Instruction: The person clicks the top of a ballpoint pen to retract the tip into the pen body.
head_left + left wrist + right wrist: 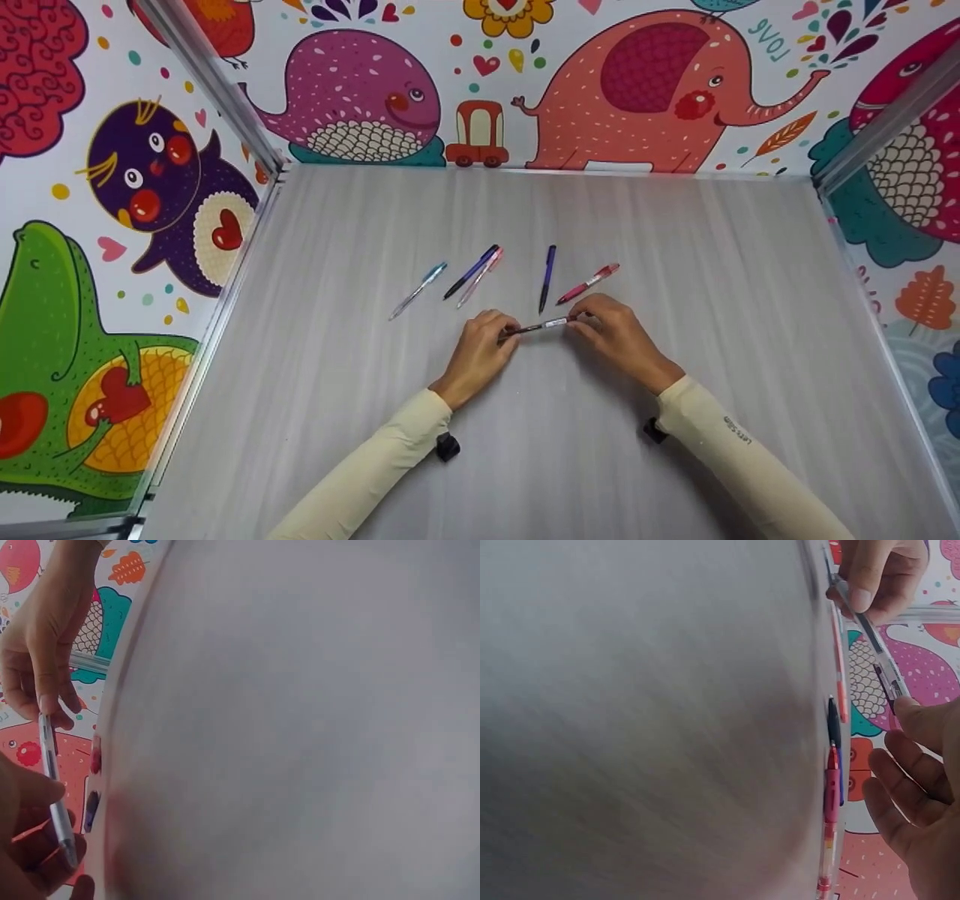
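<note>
A slim pen (pixel 546 325) with a dark tip section and a white label is held just over the table, slanting slightly up to the right. My left hand (pixel 480 352) pinches its left end, and my right hand (pixel 619 337) pinches the other end. In the left wrist view the same pen (pixel 49 757) runs between both hands, its barrel looking pale. From the right wrist, thumb and finger grip the pen (pixel 881 652) while the other fingers (pixel 911 765) spread apart. The fingers cover both pen ends in the head view.
Beyond the hands lie a light blue pen (pixel 418 291), a dark blue pen (pixel 471 271) beside a pink pen (pixel 481 277), another blue pen (pixel 547 277) and a red pen (pixel 589 283). Cartoon-printed walls (pixel 360 97) and metal rails (pixel 217 82) border the grey table (pixel 337 225).
</note>
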A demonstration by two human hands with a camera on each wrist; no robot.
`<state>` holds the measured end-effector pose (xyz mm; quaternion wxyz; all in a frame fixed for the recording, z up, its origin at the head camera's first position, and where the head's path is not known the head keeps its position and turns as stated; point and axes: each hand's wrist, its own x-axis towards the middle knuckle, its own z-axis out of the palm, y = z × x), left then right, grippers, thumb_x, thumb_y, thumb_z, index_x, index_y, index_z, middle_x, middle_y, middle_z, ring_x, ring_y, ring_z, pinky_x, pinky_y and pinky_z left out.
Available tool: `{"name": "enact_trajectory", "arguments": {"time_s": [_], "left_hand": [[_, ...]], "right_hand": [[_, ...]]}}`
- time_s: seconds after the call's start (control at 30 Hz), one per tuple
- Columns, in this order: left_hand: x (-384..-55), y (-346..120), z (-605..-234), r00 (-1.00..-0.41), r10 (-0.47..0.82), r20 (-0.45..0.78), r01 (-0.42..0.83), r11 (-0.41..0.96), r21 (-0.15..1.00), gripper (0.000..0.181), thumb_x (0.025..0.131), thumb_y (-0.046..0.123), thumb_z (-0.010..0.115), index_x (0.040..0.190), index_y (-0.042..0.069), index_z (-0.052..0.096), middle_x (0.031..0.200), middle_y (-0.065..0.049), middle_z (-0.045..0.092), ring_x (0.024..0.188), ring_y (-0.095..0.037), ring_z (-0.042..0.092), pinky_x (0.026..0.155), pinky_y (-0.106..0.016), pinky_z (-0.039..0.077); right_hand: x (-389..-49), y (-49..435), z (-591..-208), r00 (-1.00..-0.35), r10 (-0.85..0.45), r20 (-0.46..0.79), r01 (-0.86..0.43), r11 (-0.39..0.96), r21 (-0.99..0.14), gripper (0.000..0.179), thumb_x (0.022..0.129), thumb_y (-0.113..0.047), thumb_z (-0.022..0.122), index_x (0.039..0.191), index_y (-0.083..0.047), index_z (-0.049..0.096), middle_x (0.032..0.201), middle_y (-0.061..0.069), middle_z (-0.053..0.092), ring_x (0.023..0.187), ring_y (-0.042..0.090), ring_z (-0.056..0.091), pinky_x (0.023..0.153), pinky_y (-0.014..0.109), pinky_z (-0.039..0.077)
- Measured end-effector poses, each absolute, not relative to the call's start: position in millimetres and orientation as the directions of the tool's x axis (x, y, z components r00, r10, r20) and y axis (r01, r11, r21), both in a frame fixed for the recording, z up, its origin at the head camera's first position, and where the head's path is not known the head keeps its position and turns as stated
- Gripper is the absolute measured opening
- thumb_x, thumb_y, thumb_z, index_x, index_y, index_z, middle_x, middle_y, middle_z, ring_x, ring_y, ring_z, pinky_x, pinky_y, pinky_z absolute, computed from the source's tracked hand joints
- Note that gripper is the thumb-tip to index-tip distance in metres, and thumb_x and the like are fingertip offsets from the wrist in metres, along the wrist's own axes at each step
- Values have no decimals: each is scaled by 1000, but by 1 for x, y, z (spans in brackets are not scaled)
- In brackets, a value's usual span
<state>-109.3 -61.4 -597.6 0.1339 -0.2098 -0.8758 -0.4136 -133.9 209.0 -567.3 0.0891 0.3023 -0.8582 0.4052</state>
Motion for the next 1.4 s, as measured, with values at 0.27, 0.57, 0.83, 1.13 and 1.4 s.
{"name": "enact_trajectory", "arguments": {"time_s": [0.27,0.57,0.83,1.13,1.4], "left_hand": [[-109,-73,-613,-829,277,487,545,597,588,14,90,5,87,98,9,77,94,-1,74,90,-21,69,75,-44,51],[-103,-77,-596,-874,296,386,480,654,585,10,95,7,86,100,8,78,97,-4,75,94,-23,70,80,-44,52],[-104,-81,-597,-879,303,368,469,686,556,9,96,9,86,101,9,79,98,-3,75,97,-24,67,83,-43,50],[-103,-85,-598,-883,307,354,462,701,543,6,97,10,84,102,9,80,98,-3,75,97,-23,66,84,-43,48],[-103,-87,-601,-856,337,392,503,718,481,6,96,10,85,100,10,80,96,-3,73,95,-24,66,83,-43,48]], "right_hand": [[-135,204,-576,-775,-487,404,-627,504,-594,22,90,4,88,105,-9,78,110,3,75,109,20,69,94,39,60],[-136,200,-583,-742,-504,443,-670,522,-528,20,89,1,90,101,-8,77,110,6,72,110,24,66,93,39,56],[-141,198,-585,-725,-523,448,-687,506,-522,18,90,1,89,101,-7,78,111,6,72,113,26,65,98,41,55],[-147,195,-589,-694,-544,472,-718,479,-505,17,89,2,89,101,-6,79,111,10,72,113,28,65,99,45,55],[-150,193,-592,-700,-541,466,-713,491,-501,15,90,1,89,99,-6,79,109,8,72,110,28,63,96,43,54]]}}
